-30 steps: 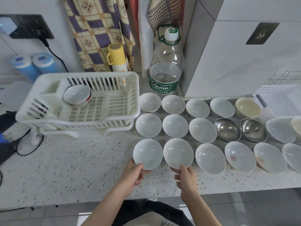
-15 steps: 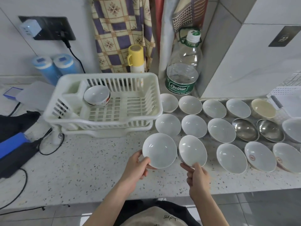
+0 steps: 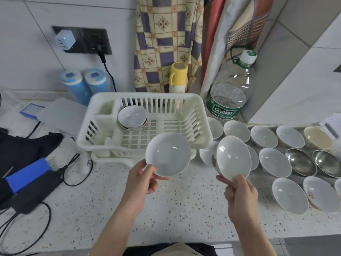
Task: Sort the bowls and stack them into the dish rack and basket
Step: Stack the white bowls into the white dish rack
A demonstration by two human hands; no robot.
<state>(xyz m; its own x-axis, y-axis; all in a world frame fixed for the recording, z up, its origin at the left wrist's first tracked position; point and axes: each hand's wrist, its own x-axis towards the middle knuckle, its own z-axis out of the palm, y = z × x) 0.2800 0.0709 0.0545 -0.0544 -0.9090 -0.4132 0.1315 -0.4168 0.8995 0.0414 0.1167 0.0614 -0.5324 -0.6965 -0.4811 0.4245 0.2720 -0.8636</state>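
My left hand (image 3: 141,182) grips a white bowl (image 3: 168,154) by its near rim, held in the air just in front of the white plastic dish rack (image 3: 203,115). My right hand (image 3: 239,193) holds a second white bowl (image 3: 233,157), tilted up, above the counter to the right of the rack. Inside the rack a small stack of white bowls with red trim (image 3: 132,117) sits at the back left. Several white bowls (image 3: 275,161), two steel bowls (image 3: 299,162) and a cream bowl (image 3: 317,138) lie in rows on the counter at the right.
A large water bottle (image 3: 230,91) and a yellow flask (image 3: 178,77) stand behind the rack. Two blue canisters (image 3: 83,85), a wall socket with a charger (image 3: 64,40) and dark devices with cables (image 3: 29,185) fill the left. A white basket (image 3: 332,121) shows at the right edge.
Both hands have lifted their bowls off the counter and carried them up and left toward the rack. The view has shifted left.
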